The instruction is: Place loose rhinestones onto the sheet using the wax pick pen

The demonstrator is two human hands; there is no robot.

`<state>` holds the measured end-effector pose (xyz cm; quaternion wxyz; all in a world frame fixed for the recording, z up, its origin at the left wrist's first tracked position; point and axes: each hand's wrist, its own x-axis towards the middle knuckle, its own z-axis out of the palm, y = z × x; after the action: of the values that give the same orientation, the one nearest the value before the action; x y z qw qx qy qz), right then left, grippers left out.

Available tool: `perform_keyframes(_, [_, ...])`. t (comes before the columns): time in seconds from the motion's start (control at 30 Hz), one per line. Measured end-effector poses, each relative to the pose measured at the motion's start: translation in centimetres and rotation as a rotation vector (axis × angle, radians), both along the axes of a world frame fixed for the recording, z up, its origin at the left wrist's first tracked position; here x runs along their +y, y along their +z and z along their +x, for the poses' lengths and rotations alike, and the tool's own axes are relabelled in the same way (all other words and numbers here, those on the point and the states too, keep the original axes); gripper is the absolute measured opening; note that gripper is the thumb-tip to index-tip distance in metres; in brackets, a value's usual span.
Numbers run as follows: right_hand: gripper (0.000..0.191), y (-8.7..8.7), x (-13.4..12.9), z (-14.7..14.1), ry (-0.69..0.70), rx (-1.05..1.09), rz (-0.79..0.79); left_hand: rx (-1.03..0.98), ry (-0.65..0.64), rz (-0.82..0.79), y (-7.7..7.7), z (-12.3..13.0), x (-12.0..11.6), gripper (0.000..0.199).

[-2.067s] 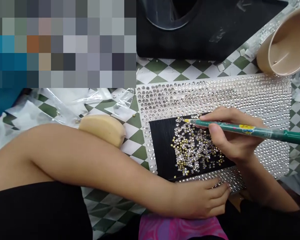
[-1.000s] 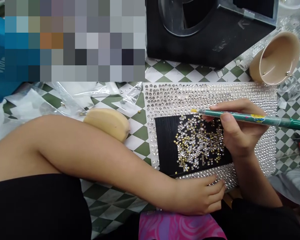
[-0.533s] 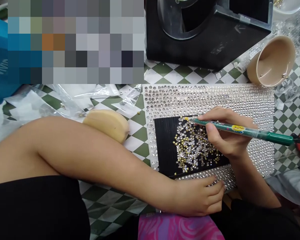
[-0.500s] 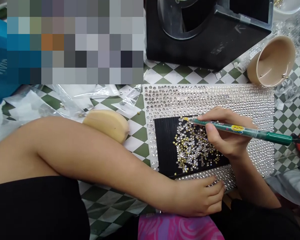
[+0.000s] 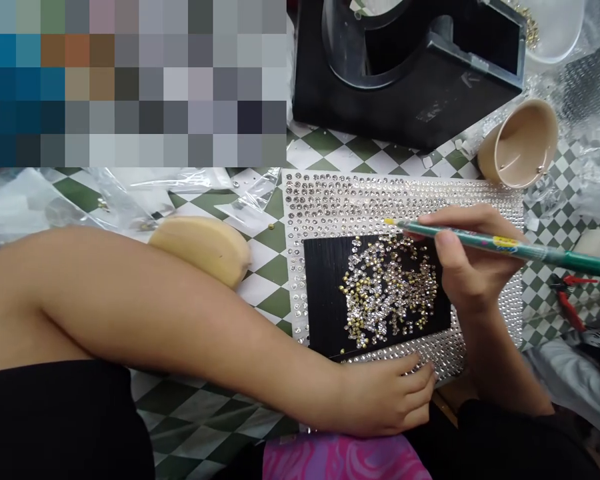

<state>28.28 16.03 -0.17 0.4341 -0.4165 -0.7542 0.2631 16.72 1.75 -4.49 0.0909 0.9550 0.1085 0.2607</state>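
Pinching a green pen between thumb and fingers, the person's right hand sits between two and three o'clock from the middle of a black board. The pen's yellow tip points left, at twelve o'clock, over the stone-covered sheet just past the board's upper edge; from where I stand I can't tell whether it touches. That board lies flat on the sheet, and a pile of loose stones, silver and gold, is spread over its middle and right. Down at six o'clock rests the left hand, its fingers loosely curled at the sheet's near edge; whether they grip it, I can't tell. Under everything runs a green-and-white checked cloth. Between nine and ten o'clock, a yellowish block is partly hidden behind the left forearm. A black box stands at twelve, beyond the sheet. Between one and two is a beige cup with a few small stones inside, and red-handled pliers lie at three.
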Motion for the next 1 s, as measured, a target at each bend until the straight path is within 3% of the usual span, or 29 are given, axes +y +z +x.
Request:
perform_keyframes(0.3, [0.012,-1.3,3.3,0.2,0.124,-0.036,-0.107,-0.023,0.018,0.010,-0.5,0.4,-0.5,0.041])
perform_keyframes(0.57, [0.013,-1.1,3.3,0.4,0.137,-0.145,-0.117,0.018,0.024,0.014,-0.1,0.2,-0.4,0.044])
perform_keyframes(0.8, [0.010,-1.2,3.0,0.5,0.095,-0.013,-0.084,0.041,0.000,0.007,0.1,0.0,-0.1,0.043])
perform_keyframes(1.0, [0.014,-0.8,2.0,1.3,0.153,0.033,-0.056,0.025,-0.001,-0.014,0.2,0.0,-0.1,0.042])
